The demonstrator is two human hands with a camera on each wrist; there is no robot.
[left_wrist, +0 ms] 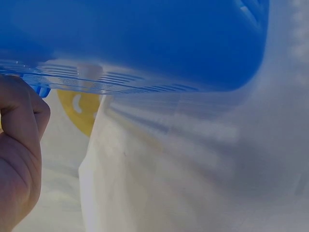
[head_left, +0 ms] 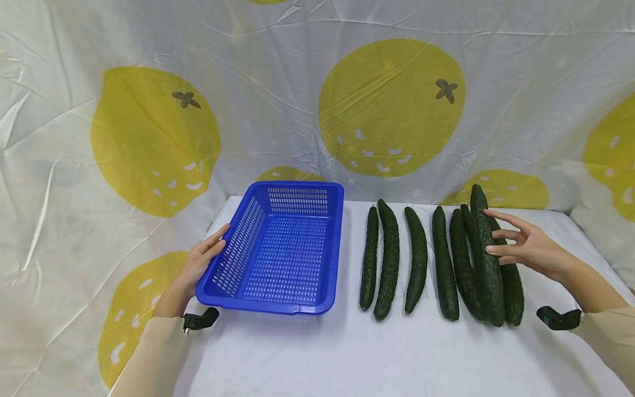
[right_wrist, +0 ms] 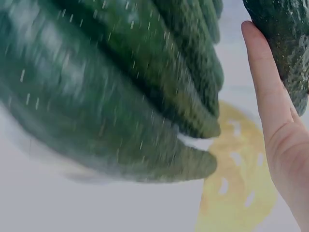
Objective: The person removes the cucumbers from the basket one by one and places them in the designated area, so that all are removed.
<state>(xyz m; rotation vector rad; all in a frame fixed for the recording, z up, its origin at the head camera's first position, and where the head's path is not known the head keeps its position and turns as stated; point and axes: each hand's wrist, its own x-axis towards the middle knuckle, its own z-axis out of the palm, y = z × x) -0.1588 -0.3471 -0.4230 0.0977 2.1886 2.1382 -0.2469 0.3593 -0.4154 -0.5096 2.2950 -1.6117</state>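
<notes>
A blue plastic basket (head_left: 283, 253) with slotted sides is at the left, its inside bare. My left hand (head_left: 198, 264) holds it by its left rim; in the left wrist view the curled fingers (left_wrist: 24, 108) are at the basket's side (left_wrist: 145, 43). Toward the right, my right hand (head_left: 533, 248) holds a long dark green cucumber (head_left: 485, 264) between thumb and fingers, overlapping others below it. In the right wrist view this cucumber (right_wrist: 285, 38) is apart from the other cucumbers (right_wrist: 111, 96), with one finger (right_wrist: 263, 72) along it. The thumb is partly hidden there.
Several more cucumbers (head_left: 416, 259) lie side by side, lengthwise, on the white tablecloth (head_left: 397, 353) between the basket and my right hand. Behind the table hangs a pale curtain (head_left: 270, 110) with yellow lemon prints. Cloth also borders both sides.
</notes>
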